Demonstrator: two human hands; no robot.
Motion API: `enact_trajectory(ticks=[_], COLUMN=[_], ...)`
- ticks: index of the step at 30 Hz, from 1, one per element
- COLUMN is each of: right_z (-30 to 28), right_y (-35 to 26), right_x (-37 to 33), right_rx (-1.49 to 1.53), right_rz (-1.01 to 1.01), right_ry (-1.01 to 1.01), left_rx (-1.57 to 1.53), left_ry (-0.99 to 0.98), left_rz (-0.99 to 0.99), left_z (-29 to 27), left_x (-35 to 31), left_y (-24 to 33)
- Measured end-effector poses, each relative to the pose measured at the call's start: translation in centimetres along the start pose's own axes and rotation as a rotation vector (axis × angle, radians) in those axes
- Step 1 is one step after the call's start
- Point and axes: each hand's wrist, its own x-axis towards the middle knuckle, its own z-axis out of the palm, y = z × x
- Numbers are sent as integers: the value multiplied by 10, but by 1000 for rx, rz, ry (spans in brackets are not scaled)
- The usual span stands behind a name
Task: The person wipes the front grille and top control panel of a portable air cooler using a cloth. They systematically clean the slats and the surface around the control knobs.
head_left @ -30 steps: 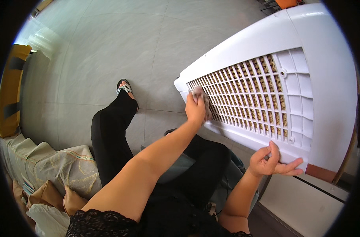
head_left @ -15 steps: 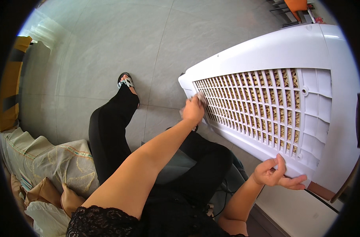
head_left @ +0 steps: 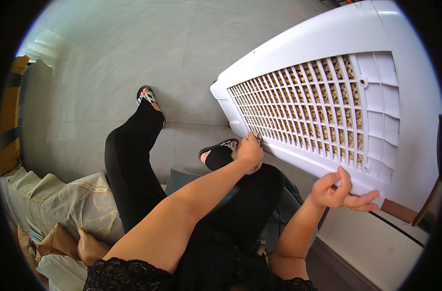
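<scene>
A large white plastic appliance housing (head_left: 303, 53) leans at the right, its grille (head_left: 298, 111) facing me. Brown honeycomb-like pad material shows through the grille's openings. At the lower left end of the grille, my left hand (head_left: 250, 149) is closed around a pale, crumpled cloth (head_left: 255, 168), its fingertips against the grille's lower border. The hand hides much of the cloth. My right hand (head_left: 335, 191) is at the housing's lower edge, fingers apart, some of them touching the rim; nothing shows in it.
Both my legs are in view, the left stretched over grey floor tiles (head_left: 177, 48). To the left lies a fabric-covered seat (head_left: 85, 196) with brown cushions beside it. A white cabinet-like surface (head_left: 361, 233) and a dark cable are below the housing.
My left hand has moved down and slightly right along the grille's end with the cloth. My right hand stays at the lower edge. The view has shifted, so the housing sits higher.
</scene>
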Motion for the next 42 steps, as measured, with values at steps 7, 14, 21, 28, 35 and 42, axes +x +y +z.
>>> enact_trajectory(ticks=[7, 14, 21, 28, 35, 42], right_z=[1, -22, -42, -36, -42, -36], right_y=[-1, 9, 19, 20, 21, 25], right_x=[-1, -5, 5, 7, 8, 3], right_rx=[81, 213, 309, 273, 302, 295], right_rz=[68, 95, 196, 160, 182, 140], right_ry=[46, 52, 189, 208, 194, 192], left_rx=[-298, -340, -206, 6, -153, 32], left_ry=[1, -239, 323, 246, 323, 217], left_rz=[-86, 277, 1077, 1084, 1367, 1178], left_z=[-64, -116, -111, -107, -114, -105], left_x=[-16, -121, -167, -142, -152, -117], left_y=[63, 153, 206, 159, 204, 135])
